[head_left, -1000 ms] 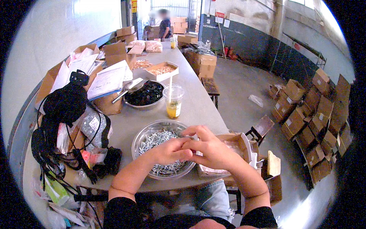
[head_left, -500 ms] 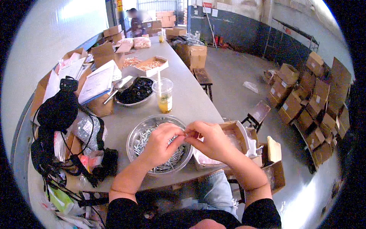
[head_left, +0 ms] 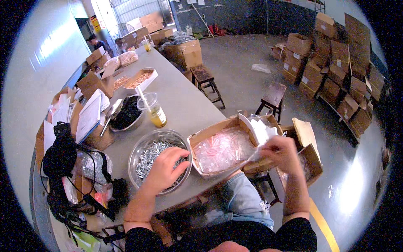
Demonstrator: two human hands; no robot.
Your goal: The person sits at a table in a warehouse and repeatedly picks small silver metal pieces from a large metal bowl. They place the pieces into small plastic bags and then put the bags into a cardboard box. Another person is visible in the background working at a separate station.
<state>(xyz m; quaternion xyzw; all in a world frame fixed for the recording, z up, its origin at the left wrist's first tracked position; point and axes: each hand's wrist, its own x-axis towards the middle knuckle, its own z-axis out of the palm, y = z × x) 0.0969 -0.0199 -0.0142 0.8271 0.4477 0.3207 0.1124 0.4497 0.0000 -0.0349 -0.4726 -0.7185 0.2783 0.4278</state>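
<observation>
My left hand [head_left: 166,169] hovers over the right part of a clear round bowl [head_left: 132,168], its fingers curved and thumb apart, with nothing visible between them. Silvery screws [head_left: 147,161] fill the bowl. To its right stands an open cardboard box [head_left: 213,129] full of small clear plastic bags [head_left: 224,150] with pink marks. My right hand [head_left: 283,153] is beyond that box's right side, above other open cartons and next to some white and clear plastic [head_left: 261,131]. Motion smears its fingers, so whether it holds anything does not show.
Behind the bowl stand a drink cup with a straw [head_left: 158,116] and a bowl of black parts [head_left: 127,112] with a metal scoop [head_left: 114,109]. A black bag with straps [head_left: 61,147] lies left. Stools [head_left: 273,93] and stacked cartons [head_left: 336,71] occupy the floor at right.
My hands, fingertips together above the bowl before, have separated. The right has moved right past the box of bags; the left stays over the screws with its fingers spread. The view has turned right.
</observation>
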